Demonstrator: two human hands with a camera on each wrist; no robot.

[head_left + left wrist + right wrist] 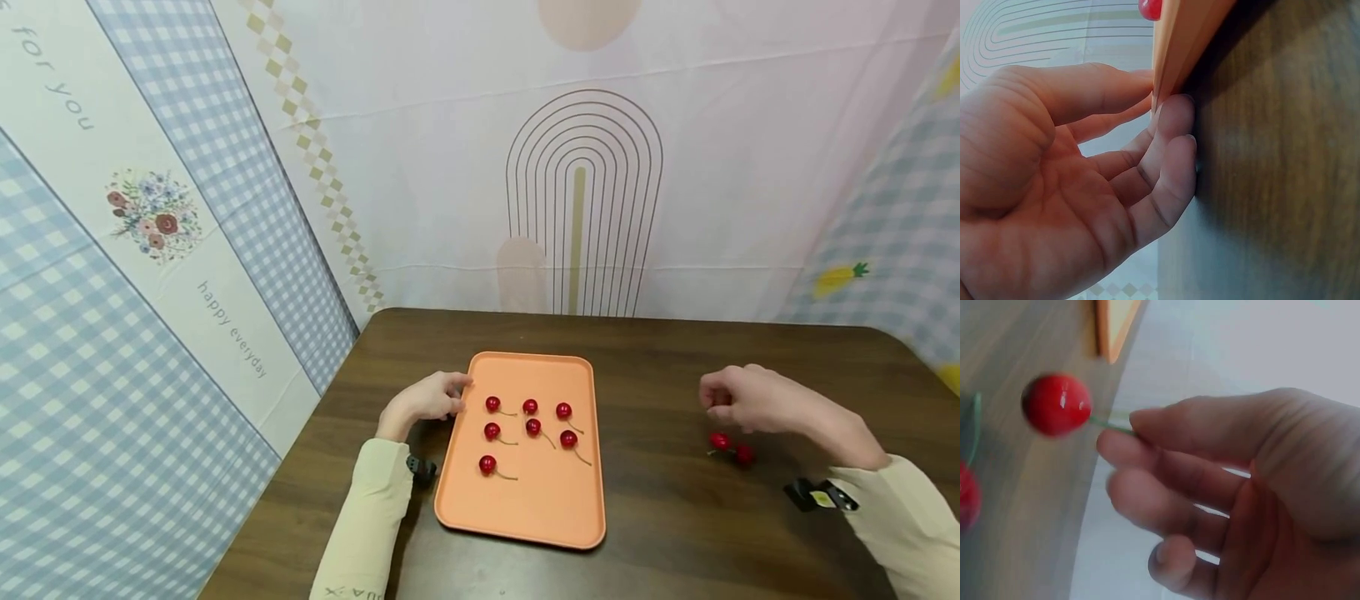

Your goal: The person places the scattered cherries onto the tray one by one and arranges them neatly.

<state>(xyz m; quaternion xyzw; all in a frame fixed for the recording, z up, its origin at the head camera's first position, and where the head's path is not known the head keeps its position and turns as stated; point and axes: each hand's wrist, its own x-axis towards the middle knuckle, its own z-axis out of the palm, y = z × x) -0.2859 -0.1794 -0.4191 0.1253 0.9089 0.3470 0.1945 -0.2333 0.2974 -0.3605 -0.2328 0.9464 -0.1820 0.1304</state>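
An orange tray (525, 515) lies on the table with several red cherries (487, 465) on it, each showing a thin stem or set close to another. My left hand (429, 397) pinches the tray's left rim, the thumb at its upper edge and curled fingers against its side in the left wrist view. Off to the right of the tray, my right hand (765, 402) holds a cherry (1057, 404) by its green stem between thumb and forefinger. Another cherry (967, 497) is partly cut off at that view's left edge. Both show as red spots under the right hand in the head view.
The dark wooden table (660, 517) ends at a wall hung with a printed cloth (435, 192). A blue checked cloth (97, 350) hangs along the left side. Dark wrist cameras sit at both cuffs.
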